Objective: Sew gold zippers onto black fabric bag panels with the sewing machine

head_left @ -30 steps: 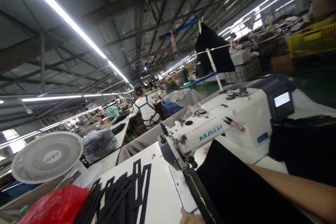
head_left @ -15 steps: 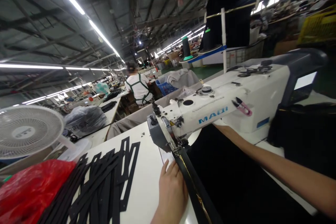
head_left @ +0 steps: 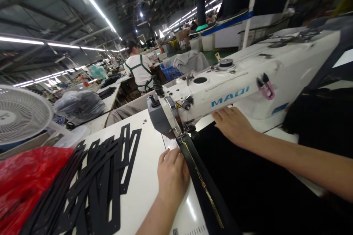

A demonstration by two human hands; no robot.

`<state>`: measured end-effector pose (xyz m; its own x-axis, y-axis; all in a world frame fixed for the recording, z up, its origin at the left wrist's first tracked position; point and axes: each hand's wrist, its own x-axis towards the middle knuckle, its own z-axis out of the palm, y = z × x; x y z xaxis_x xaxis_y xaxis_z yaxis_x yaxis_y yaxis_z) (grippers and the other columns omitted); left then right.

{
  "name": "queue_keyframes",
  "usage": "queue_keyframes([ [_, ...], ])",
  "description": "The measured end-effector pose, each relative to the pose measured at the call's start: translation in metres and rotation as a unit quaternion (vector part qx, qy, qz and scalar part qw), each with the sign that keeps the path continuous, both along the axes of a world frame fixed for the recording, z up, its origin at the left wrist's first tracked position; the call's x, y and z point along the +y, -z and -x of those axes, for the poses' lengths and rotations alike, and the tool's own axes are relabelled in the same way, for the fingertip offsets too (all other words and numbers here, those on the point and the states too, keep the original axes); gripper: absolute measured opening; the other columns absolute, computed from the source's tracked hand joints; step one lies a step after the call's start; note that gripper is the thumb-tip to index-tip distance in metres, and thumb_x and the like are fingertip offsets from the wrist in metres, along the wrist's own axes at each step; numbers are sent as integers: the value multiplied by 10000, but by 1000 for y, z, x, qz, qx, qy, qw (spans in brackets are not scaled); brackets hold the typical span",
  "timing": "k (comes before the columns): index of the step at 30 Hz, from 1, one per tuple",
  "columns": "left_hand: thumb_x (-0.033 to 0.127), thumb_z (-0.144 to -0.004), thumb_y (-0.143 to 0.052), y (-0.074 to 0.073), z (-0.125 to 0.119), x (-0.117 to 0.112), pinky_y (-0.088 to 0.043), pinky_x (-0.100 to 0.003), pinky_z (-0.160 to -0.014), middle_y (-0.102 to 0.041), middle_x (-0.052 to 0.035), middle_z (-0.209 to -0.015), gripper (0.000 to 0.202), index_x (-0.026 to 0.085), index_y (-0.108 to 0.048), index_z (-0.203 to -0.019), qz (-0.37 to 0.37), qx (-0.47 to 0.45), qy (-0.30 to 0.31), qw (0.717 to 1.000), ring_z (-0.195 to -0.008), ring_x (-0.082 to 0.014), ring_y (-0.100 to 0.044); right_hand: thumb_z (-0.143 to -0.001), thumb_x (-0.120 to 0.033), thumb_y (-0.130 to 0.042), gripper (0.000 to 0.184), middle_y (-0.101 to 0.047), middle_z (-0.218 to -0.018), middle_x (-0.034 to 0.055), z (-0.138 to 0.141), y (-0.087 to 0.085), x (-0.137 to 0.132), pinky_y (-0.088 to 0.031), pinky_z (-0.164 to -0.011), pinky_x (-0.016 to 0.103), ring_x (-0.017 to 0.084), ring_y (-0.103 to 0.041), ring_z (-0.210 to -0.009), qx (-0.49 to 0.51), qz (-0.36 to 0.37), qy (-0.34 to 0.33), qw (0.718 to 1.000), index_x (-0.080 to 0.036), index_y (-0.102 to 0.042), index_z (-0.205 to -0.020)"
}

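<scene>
A white MAQI sewing machine (head_left: 234, 88) stands on a white table (head_left: 149, 176). Black fabric (head_left: 256, 191) with a gold zipper strip (head_left: 204, 185) runs under the presser foot (head_left: 182, 134). My left hand (head_left: 172, 174) rests on the table with curled fingers pressed against the zipper's left edge. My right hand (head_left: 234, 125) lies flat, fingers stretched out, on the black fabric under the machine arm. Pink thread snips (head_left: 265, 86) cling to the machine's side.
A pile of black cut frames (head_left: 96, 180) lies left of my hand, beside a red bag (head_left: 24, 180) and a white fan (head_left: 19, 114). Another person in a white shirt (head_left: 138, 69) sits at a far table. Thread cones (head_left: 202, 7) stand behind the machine.
The view has tipped down and closer to the machine. My left hand came up onto the table beside the zipper; my right hand drew back into sight on the fabric.
</scene>
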<state>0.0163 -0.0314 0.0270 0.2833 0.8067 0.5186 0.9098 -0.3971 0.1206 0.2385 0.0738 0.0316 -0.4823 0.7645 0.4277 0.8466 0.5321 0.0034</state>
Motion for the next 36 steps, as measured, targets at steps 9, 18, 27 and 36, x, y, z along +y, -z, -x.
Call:
queue_keyframes([
  [9,72,-828,-406,15,13,10,-542,-412,-854,-660,-106,-1080,307,138,-572,-1078,-66,47,116,990,-1018,-240,-612,-909,-179,-354,407,-474,-1303,198,48,19,-57,-315,-1058,396,259,-384,-1249,54,47,-275,959,19,-475,-1243],
  [18,64,-791,-439,14,11,12,-570,-410,-809,-668,-119,-1068,305,123,-609,-1037,-67,53,115,990,-971,-260,-637,-906,-160,-359,409,-469,-1297,224,44,15,-47,-305,-1061,416,286,-382,-1247,44,71,-301,950,42,-475,-1243],
  [27,24,-729,-467,13,6,9,-543,-400,-859,-660,-133,-1071,325,108,-618,-1005,-11,12,75,997,-982,-255,-626,-753,-209,-525,479,-461,-1299,195,46,8,-55,-308,-1022,504,305,-387,-1226,114,150,-291,938,-67,-511,-1210],
  [36,-1,-714,-424,10,3,-8,-527,-406,-886,-664,-98,-1081,412,153,-622,-1041,-9,-26,73,997,-1018,-228,-619,-740,-9,-377,284,-569,-926,121,71,9,-81,-452,-749,418,243,-511,-867,148,75,-139,976,-101,-586,-910],
])
